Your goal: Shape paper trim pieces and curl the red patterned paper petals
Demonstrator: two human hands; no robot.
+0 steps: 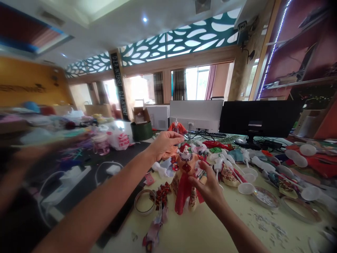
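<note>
A small doll (185, 175) in a red and peach robe with a patterned collar stands upright on the pale table. My right hand (210, 184) is at its right side, thumb against the front of the robe and fingers by the sleeve, steadying it. Above and left of the doll's head is my left hand (168, 142), fingertips pinched together; whatever may be between them is too small to make out. Behind that hand stands a second doll (177, 126) in an orange-red robe. A roll of tape (145, 202) and patterned ribbon scraps (156, 225) lie left of the nearer doll.
White plastic doll parts (246, 188) and fabric pieces crowd the right side. Another tape roll (300, 209) lies there near scattered small bits (265, 225). Monitors (260, 117) stand behind. A power strip (65, 186) is on the left, where another person's blurred arm (39, 158) reaches in.
</note>
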